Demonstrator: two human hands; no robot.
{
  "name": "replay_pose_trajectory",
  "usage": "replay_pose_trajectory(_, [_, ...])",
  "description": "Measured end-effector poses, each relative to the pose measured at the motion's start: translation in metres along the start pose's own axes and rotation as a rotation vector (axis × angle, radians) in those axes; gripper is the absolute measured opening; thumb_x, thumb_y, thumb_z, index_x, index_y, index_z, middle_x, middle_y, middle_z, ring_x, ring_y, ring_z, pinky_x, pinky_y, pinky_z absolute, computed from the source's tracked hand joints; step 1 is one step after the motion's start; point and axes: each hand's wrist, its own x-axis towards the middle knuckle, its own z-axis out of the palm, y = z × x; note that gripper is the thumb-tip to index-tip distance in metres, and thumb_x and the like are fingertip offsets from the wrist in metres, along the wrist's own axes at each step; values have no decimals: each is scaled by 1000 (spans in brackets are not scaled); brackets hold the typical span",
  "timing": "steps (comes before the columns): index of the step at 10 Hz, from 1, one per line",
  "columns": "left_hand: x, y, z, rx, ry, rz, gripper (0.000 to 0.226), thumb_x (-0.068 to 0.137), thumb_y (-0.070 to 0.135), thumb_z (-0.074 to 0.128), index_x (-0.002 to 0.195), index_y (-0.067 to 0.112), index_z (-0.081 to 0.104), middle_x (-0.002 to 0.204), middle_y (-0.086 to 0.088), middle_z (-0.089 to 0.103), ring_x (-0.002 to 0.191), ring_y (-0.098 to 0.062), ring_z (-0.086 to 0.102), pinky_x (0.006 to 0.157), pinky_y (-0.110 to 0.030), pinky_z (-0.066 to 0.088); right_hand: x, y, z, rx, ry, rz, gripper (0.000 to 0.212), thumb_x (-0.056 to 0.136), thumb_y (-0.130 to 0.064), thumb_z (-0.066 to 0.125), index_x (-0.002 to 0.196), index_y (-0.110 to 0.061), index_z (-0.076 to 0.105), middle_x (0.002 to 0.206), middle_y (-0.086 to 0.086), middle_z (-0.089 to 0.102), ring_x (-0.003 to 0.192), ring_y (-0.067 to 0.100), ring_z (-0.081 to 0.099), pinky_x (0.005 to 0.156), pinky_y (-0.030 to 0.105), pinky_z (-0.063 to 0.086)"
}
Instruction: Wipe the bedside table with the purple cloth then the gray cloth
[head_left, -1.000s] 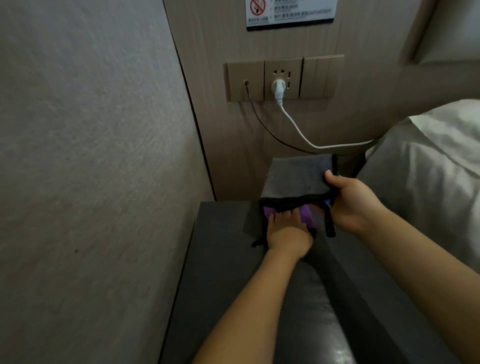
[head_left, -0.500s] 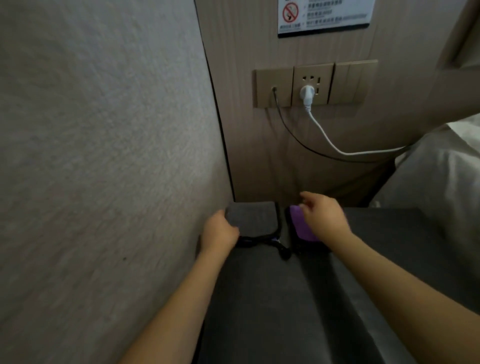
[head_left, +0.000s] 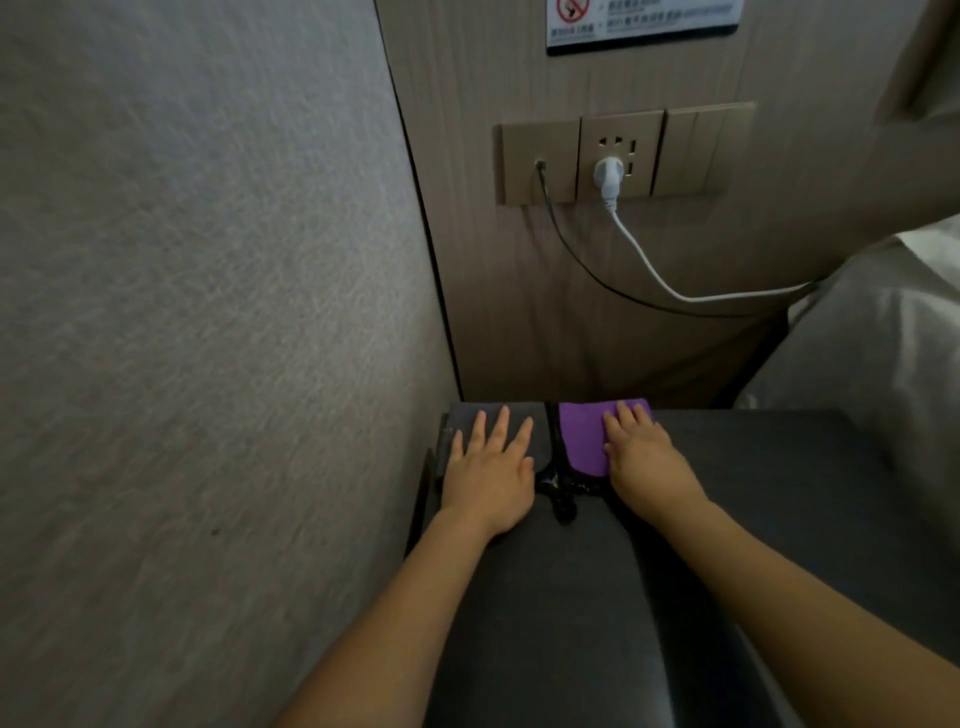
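Observation:
The dark bedside table (head_left: 779, 493) fills the lower middle of the head view. At its far edge two folded cloths with black trim lie side by side. The gray cloth (head_left: 540, 428) is at the left, next to the wall. The purple cloth (head_left: 582, 436) is just right of it. My left hand (head_left: 491, 473) lies flat on the gray cloth with its fingers spread. My right hand (head_left: 641, 462) lies flat on the right part of the purple cloth, fingers stretched forward. Neither hand grips its cloth.
A textured wall (head_left: 208, 312) runs close along the table's left side. Behind the table a wood panel carries a socket plate (head_left: 623, 150), from which a white cable (head_left: 654, 270) and a black cable (head_left: 571, 249) hang to the right. White bedding (head_left: 893, 338) borders the right side.
A second ago my right hand held the gray cloth up over the purple one. The cloths now lie side by side, and both hands have flattened onto them.

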Motion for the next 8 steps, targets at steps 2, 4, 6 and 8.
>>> replay_pose_trajectory(2, [-1,4,-3,-33,-28,-8,55,102,37,23,153,28,5,162,-1,-6,149,-25,-8,119,-45,-3,-2,-7,-8,-46,-33,-10,52,101,-24,27,149,-9,16,160,10,12,148,27,10,120,42,12])
replay_pose_trajectory(4, [-13,6,-12,-96,32,136,71,94,47,43,152,17,16,162,-3,2,150,-19,-5,120,-39,-1,-13,3,-27,98,54,-108,45,100,-24,36,144,-15,34,157,4,25,145,19,22,117,31,20])
replay_pose_trajectory(6, [-20,17,-1,46,-64,130,71,98,47,31,153,14,1,162,-7,-8,149,-22,-9,119,-44,-4,-22,0,-13,-22,-127,-160,55,101,-32,29,151,-14,14,161,5,8,148,20,9,120,35,10])
replay_pose_trajectory(8, [-19,22,-45,-1022,134,-237,35,99,16,45,128,0,57,131,-15,59,112,-22,62,104,-31,39,-37,-17,-44,367,81,-42,36,98,-26,43,129,-12,56,134,8,58,121,21,55,100,29,40])
